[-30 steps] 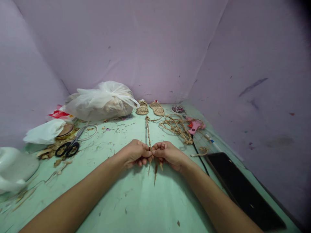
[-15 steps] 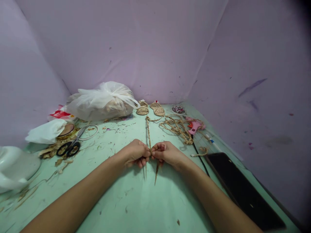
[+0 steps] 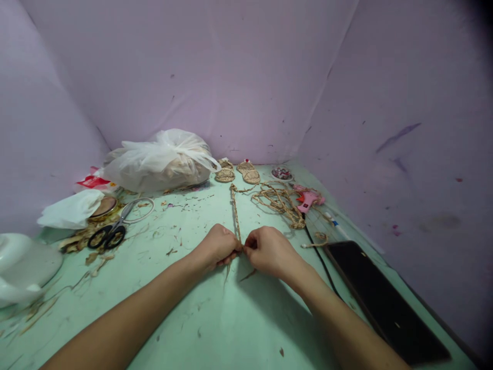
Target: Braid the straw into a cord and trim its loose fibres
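Left hand (image 3: 221, 245) and right hand (image 3: 271, 252) bare, rounded across the back. Left forearm (image 3: 142, 303) and right forearm (image 3: 331, 303) also bare, slender, smooth in outline, narrowing toward the hand.

Small handcraft workspace set in a corner between lilac walls (image 3: 239, 77); whether in a home or a workshop cannot be told. Indicative features: green tabletop (image 3: 185, 318) strewn with dry fibre scraps (image 3: 73, 244), black-handled scissors (image 3: 111, 228), pink glue gun (image 3: 307, 201), loose coil of braided cord (image 3: 285, 208), small woven slippers (image 3: 248, 173) and a dish of small shiny pieces (image 3: 282, 173)
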The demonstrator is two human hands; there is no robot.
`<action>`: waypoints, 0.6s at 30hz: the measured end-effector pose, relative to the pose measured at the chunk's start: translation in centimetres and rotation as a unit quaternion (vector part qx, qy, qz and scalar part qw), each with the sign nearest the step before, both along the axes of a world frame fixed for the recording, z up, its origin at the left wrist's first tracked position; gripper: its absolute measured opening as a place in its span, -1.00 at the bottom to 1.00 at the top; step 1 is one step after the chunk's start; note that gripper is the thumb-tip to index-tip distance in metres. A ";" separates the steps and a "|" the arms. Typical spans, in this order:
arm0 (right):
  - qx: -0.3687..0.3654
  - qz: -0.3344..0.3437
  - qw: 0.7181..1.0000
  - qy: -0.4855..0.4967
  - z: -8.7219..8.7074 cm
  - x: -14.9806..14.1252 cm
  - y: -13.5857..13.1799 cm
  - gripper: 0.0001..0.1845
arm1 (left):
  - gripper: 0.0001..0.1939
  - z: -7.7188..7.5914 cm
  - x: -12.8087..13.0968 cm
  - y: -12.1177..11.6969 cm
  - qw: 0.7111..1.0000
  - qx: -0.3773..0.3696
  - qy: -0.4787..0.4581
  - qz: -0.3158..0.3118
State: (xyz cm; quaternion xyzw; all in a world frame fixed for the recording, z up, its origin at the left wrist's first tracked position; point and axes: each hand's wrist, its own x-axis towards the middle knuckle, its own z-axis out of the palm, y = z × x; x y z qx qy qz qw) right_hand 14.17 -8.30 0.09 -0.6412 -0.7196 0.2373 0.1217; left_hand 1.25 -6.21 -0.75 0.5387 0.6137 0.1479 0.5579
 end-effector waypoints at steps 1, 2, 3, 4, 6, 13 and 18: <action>-0.013 -0.001 1.000 -0.001 0.2 0.0 -0.1 -0.86 | -0.82 0.1 0.0 0.0 1.000 -0.003 0.003 0.005; -0.025 0.000 1.000 0.004 0.3 0.1 -0.2 -0.87 | -0.82 0.2 0.0 -0.1 1.000 -0.007 0.006 0.009; -0.038 0.003 0.999 0.013 0.4 0.2 -0.2 -0.87 | -0.82 0.4 0.0 -0.1 1.000 -0.012 0.008 0.013; -0.052 0.008 0.998 0.023 0.5 0.3 -0.2 -0.86 | -0.82 0.5 0.0 0.0 1.000 -0.017 0.008 0.016; -0.081 0.025 0.995 0.047 0.4 0.4 -0.2 -0.87 | -0.84 0.6 -0.2 0.0 0.999 -0.025 0.001 0.020; -0.059 0.052 0.993 0.082 -0.8 -0.2 -0.4 -0.85 | -0.89 -0.1 -0.5 0.0 0.998 -0.028 -0.046 0.018; -0.175 0.094 0.968 0.155 0.1 0.8 -0.2 -0.93 | -0.87 0.2 -0.6 0.0 0.999 -0.004 -0.047 0.008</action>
